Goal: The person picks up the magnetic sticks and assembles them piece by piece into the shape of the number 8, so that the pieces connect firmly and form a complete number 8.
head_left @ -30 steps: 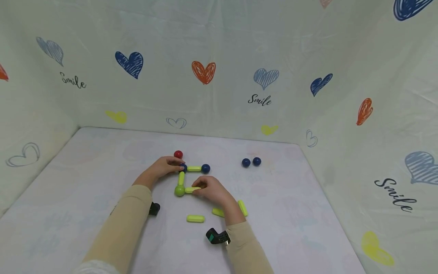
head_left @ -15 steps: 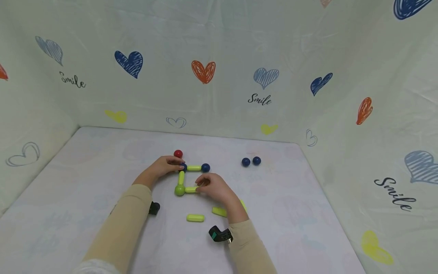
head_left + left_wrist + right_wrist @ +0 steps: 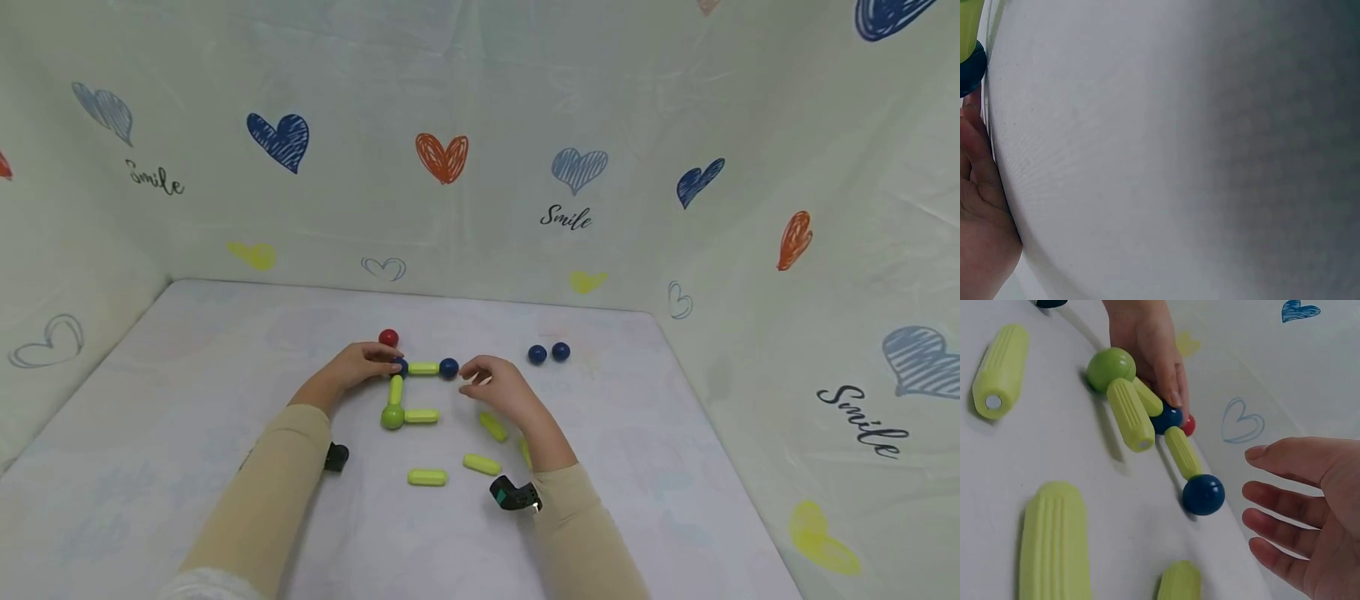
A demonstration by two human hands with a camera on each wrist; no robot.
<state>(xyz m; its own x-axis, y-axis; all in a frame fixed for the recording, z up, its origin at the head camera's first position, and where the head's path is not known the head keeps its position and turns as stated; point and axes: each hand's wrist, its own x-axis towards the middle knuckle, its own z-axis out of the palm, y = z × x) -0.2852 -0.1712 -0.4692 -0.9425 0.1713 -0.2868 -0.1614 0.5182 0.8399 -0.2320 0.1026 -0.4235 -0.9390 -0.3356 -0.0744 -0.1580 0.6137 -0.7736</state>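
On the table, my left hand (image 3: 352, 367) pinches a dark blue ball (image 3: 402, 365) of a magnetic ball-and-stick shape. One yellow-green stick (image 3: 423, 368) runs right from it to a second blue ball (image 3: 448, 368). Another stick (image 3: 395, 390) comes toward me to a green ball (image 3: 392, 417), from which a third stick (image 3: 422, 416) points right with its far end bare. My right hand (image 3: 501, 390) holds nothing; in the right wrist view its fingers (image 3: 1285, 503) are spread beside the second blue ball (image 3: 1204, 495). A red ball (image 3: 388, 337) sits just behind the left fingertips.
Two loose blue balls (image 3: 549, 353) lie at the back right. Several loose sticks (image 3: 427, 477) lie in front of and below my right hand; one shows a silver disc (image 3: 992, 402) in its end. A hanging sheet (image 3: 495, 233) with printed hearts stands behind the table.
My right hand has let go of the stick at the green ball and moved right and back, near the second blue ball. My left hand stays on its ball.
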